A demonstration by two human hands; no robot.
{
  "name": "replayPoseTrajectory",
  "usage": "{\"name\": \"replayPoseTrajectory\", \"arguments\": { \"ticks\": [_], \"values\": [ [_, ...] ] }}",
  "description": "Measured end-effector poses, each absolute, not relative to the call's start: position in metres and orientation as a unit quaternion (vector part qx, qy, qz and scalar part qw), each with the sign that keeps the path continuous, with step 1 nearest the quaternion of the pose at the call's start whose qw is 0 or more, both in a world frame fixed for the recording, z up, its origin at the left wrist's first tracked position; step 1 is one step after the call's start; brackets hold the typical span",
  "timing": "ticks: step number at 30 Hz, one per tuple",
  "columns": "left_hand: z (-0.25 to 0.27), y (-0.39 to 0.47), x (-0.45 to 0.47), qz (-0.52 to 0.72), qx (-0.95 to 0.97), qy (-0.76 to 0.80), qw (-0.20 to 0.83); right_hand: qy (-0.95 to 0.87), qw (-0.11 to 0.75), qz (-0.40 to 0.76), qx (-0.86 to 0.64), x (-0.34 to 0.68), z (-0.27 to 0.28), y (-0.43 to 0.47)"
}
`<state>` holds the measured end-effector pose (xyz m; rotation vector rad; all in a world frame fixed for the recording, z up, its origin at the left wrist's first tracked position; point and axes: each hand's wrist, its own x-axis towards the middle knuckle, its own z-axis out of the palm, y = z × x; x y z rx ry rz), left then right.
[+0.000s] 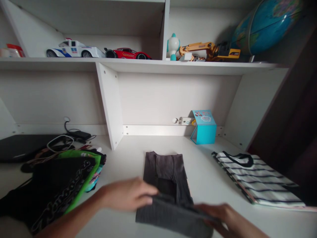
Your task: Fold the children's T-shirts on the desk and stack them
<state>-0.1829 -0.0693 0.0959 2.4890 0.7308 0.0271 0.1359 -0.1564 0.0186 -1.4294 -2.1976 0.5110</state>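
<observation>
A dark grey garment lies on the white desk in front of me, its narrow far part flat and its near part lifted and folded over. Whether it is a top or trousers I cannot tell. My left hand pinches the left end of the raised fold between thumb and fingers. At the right end, my right hand is closed on the cloth, slightly blurred by motion. Between the hands the folded edge slants down to the right.
Dark and green clothes are heaped at the left beside a black laptop and cables. Striped folded shirts lie at the right. A blue desk calendar stands at the back, under a shelf bearing toy vehicles and a globe.
</observation>
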Motion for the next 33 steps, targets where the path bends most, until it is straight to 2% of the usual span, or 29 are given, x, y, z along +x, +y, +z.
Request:
{"name": "replayPoseTrajectory", "arguments": {
  "ticks": [3, 6, 9, 15, 24, 28, 33],
  "values": [
    [0.103, 0.019, -0.157, 0.086, 0.911, 0.319, 0.248, -0.789, 0.236, 0.203, -0.529, 0.137, 0.043, -0.067],
    [0.071, 0.093, -0.139, 0.070, 0.879, 0.390, 0.264, -0.781, 0.213, 0.197, -0.553, 0.128, 0.036, 0.012],
    [0.037, 0.130, -0.135, 0.047, 0.869, 0.415, 0.266, -0.764, 0.187, 0.184, -0.589, 0.123, 0.012, 0.053],
    [0.022, 0.152, -0.149, 0.053, 0.874, 0.416, 0.244, -0.739, 0.158, 0.141, -0.639, 0.131, -0.006, 0.071],
    [0.004, 0.139, -0.136, 0.044, 0.868, 0.478, 0.125, -0.702, 0.147, 0.091, -0.691, 0.122, -0.026, 0.074],
    [0.033, 0.133, -0.132, 0.067, 0.881, 0.457, 0.099, -0.708, 0.191, 0.081, -0.675, 0.130, 0.007, 0.070],
    [0.110, 0.117, -0.135, 0.243, 0.889, 0.378, 0.089, -0.695, 0.328, 0.005, -0.640, 0.146, 0.087, 0.033]
  ]
}}
